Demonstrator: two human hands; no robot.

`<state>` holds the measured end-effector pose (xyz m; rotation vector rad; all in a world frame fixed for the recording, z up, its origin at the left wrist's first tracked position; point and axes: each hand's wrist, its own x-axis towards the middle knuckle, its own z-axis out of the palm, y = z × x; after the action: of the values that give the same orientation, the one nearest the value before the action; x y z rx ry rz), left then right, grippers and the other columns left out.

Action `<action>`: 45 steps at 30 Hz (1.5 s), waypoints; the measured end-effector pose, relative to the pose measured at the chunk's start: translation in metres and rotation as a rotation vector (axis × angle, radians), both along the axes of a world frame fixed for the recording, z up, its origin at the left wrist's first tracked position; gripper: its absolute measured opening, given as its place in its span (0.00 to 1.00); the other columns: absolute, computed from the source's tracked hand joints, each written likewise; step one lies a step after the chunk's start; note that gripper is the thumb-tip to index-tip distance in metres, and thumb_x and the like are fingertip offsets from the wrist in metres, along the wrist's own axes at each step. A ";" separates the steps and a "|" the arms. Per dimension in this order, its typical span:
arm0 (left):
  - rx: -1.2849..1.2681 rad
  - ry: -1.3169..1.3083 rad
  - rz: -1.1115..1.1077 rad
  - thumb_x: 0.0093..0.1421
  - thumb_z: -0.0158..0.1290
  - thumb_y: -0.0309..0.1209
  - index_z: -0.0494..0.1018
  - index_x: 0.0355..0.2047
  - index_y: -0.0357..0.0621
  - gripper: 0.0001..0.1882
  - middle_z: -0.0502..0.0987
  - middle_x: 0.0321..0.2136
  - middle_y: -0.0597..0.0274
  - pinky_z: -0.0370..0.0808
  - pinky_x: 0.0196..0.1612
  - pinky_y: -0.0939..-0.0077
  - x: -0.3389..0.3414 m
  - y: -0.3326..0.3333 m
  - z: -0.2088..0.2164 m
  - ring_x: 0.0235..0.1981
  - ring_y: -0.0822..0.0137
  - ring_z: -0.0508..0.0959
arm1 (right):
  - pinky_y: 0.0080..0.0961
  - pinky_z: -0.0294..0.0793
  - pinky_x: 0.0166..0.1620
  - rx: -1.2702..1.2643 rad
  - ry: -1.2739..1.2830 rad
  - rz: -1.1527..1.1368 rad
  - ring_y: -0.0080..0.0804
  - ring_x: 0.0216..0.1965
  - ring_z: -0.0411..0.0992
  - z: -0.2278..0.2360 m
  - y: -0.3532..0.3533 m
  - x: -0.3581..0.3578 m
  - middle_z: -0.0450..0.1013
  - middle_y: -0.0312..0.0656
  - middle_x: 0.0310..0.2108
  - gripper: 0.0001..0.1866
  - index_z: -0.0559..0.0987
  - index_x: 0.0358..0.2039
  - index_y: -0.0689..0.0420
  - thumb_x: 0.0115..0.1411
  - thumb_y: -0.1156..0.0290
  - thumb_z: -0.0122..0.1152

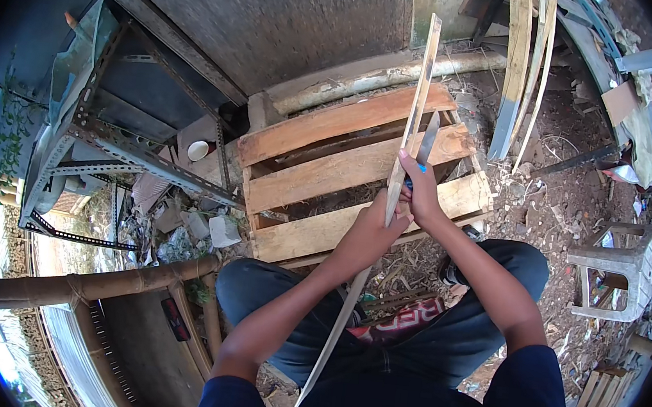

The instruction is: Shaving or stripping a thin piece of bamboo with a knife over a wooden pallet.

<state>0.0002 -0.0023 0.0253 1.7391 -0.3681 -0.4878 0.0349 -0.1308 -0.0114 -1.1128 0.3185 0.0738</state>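
A long, narrow strip of pale wood or bamboo [416, 102] runs from above the crate down past my left side. My left hand [377, 230] is closed around the middle of it. Just above, my right hand [423, 189] grips a knife [429, 137] by its handle, of which a bit of blue shows. The blade points away from me, close beside the strip's right side. My two hands nearly touch, and some fingers are hidden behind the strip. Beneath them stands a slatted wooden crate [352, 181], in front of my bent knees.
At the left is a perforated metal frame [150, 157], with a white cup [200, 150] behind it. A bamboo rail [99, 282] crosses at lower left. Long wooden strips [517, 57] lean at the upper right. A pale plastic stool [616, 271] stands right, on littered ground.
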 end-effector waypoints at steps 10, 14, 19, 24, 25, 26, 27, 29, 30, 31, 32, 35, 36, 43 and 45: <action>0.457 -0.007 -0.124 0.59 0.52 0.35 0.59 0.46 0.33 0.22 0.71 0.23 0.49 0.70 0.26 0.64 0.002 0.005 0.005 0.20 0.59 0.73 | 0.16 0.47 0.13 0.054 -0.007 0.066 0.15 0.08 0.50 -0.029 0.003 -0.003 0.53 0.27 0.09 0.25 0.63 0.14 0.51 0.63 0.51 0.51; 0.453 0.020 -0.144 0.58 0.53 0.34 0.58 0.43 0.29 0.23 0.73 0.30 0.27 0.71 0.39 0.50 0.002 0.004 0.011 0.37 0.34 0.75 | 0.16 0.48 0.13 0.038 0.000 0.060 0.15 0.08 0.51 -0.033 0.005 -0.004 0.53 0.27 0.09 0.24 0.63 0.15 0.52 0.64 0.52 0.50; 0.266 -0.038 -0.079 0.58 0.53 0.33 0.59 0.45 0.35 0.20 0.68 0.19 0.57 0.68 0.22 0.69 0.000 0.007 -0.003 0.15 0.68 0.69 | 0.16 0.49 0.13 -0.096 -0.053 0.002 0.15 0.09 0.53 -0.009 0.009 -0.010 0.56 0.28 0.09 0.24 0.66 0.18 0.54 0.65 0.51 0.49; 0.081 0.132 -0.069 0.59 0.49 0.29 0.60 0.43 0.42 0.14 0.61 0.18 0.69 0.63 0.16 0.80 0.003 0.010 0.002 0.14 0.77 0.64 | 0.17 0.54 0.15 -0.177 -0.054 0.150 0.15 0.11 0.57 0.003 -0.005 -0.006 0.58 0.28 0.12 0.23 0.66 0.19 0.54 0.64 0.52 0.51; 0.083 0.134 -0.070 0.59 0.49 0.29 0.60 0.43 0.42 0.14 0.61 0.18 0.69 0.63 0.16 0.80 0.004 0.009 0.003 0.14 0.77 0.64 | 0.17 0.55 0.15 -0.215 -0.044 0.230 0.14 0.12 0.57 0.004 -0.012 -0.001 0.58 0.28 0.12 0.22 0.66 0.19 0.54 0.64 0.52 0.52; -0.062 0.325 -0.080 0.60 0.48 0.29 0.60 0.42 0.42 0.12 0.61 0.18 0.69 0.62 0.16 0.81 0.007 0.007 0.004 0.14 0.78 0.63 | 0.17 0.55 0.16 -0.214 -0.063 0.240 0.13 0.13 0.58 0.004 -0.021 0.004 0.58 0.27 0.13 0.22 0.65 0.18 0.53 0.63 0.52 0.54; -0.205 0.513 -0.080 0.62 0.47 0.30 0.60 0.41 0.43 0.10 0.61 0.18 0.69 0.60 0.16 0.83 0.008 0.007 0.006 0.13 0.79 0.61 | 0.17 0.51 0.15 -0.168 -0.054 0.141 0.13 0.11 0.55 0.023 -0.018 0.006 0.57 0.26 0.11 0.22 0.65 0.18 0.52 0.63 0.53 0.55; -0.234 0.580 -0.102 0.63 0.47 0.31 0.60 0.41 0.44 0.10 0.60 0.18 0.70 0.60 0.16 0.84 0.005 0.003 0.010 0.13 0.79 0.60 | 0.17 0.50 0.14 -0.140 -0.042 0.041 0.14 0.09 0.54 0.023 -0.033 0.016 0.56 0.26 0.10 0.22 0.64 0.16 0.52 0.62 0.54 0.56; -0.264 0.646 -0.127 0.64 0.46 0.33 0.59 0.41 0.44 0.10 0.60 0.17 0.71 0.59 0.17 0.85 0.004 0.000 0.011 0.13 0.80 0.59 | 0.17 0.49 0.14 -0.174 -0.034 -0.029 0.14 0.09 0.53 0.025 -0.039 0.021 0.56 0.26 0.10 0.23 0.65 0.16 0.52 0.62 0.53 0.56; -0.266 0.645 -0.127 0.64 0.46 0.33 0.59 0.41 0.44 0.10 0.60 0.17 0.71 0.59 0.17 0.85 0.003 0.000 0.009 0.13 0.80 0.59 | 0.16 0.49 0.13 -0.207 -0.027 -0.098 0.15 0.08 0.53 0.026 -0.043 0.025 0.56 0.27 0.10 0.23 0.65 0.16 0.51 0.62 0.53 0.56; -0.263 0.670 -0.148 0.65 0.46 0.35 0.59 0.40 0.45 0.10 0.60 0.17 0.71 0.60 0.17 0.85 0.001 0.000 0.007 0.13 0.80 0.60 | 0.13 0.49 0.15 -0.241 -0.013 -0.049 0.12 0.10 0.53 0.024 -0.050 0.025 0.57 0.24 0.12 0.21 0.65 0.20 0.48 0.59 0.49 0.57; -0.257 0.714 -0.183 0.66 0.46 0.36 0.59 0.40 0.46 0.11 0.60 0.18 0.71 0.61 0.18 0.84 0.001 0.002 0.001 0.13 0.80 0.60 | 0.13 0.49 0.15 -0.244 -0.010 -0.043 0.12 0.10 0.53 0.020 -0.051 0.026 0.57 0.24 0.12 0.20 0.65 0.21 0.48 0.59 0.48 0.57; -0.254 0.736 -0.197 0.66 0.46 0.36 0.59 0.40 0.46 0.11 0.60 0.18 0.72 0.61 0.18 0.84 0.001 0.003 0.000 0.14 0.80 0.60 | 0.13 0.49 0.15 -0.243 -0.012 -0.041 0.12 0.10 0.53 0.022 -0.052 0.026 0.57 0.24 0.12 0.20 0.65 0.21 0.48 0.59 0.48 0.57; -0.280 0.733 -0.289 0.65 0.47 0.37 0.59 0.40 0.46 0.11 0.60 0.18 0.73 0.61 0.18 0.84 -0.014 -0.001 0.000 0.14 0.80 0.60 | 0.18 0.45 0.14 -0.310 -0.074 -0.257 0.14 0.09 0.52 0.034 -0.084 0.041 0.58 0.26 0.11 0.21 0.65 0.18 0.49 0.60 0.52 0.57; -0.300 0.780 -0.237 0.65 0.48 0.37 0.60 0.39 0.46 0.11 0.60 0.18 0.73 0.61 0.17 0.84 -0.013 -0.001 -0.002 0.15 0.81 0.61 | 0.18 0.45 0.14 -0.313 -0.061 -0.215 0.15 0.08 0.51 0.029 -0.089 0.042 0.57 0.26 0.11 0.21 0.66 0.18 0.50 0.60 0.52 0.57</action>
<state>-0.0131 -0.0032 0.0231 1.1073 -0.0730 -1.1643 0.0772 -0.2194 0.0178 -1.3801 0.4022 -0.2063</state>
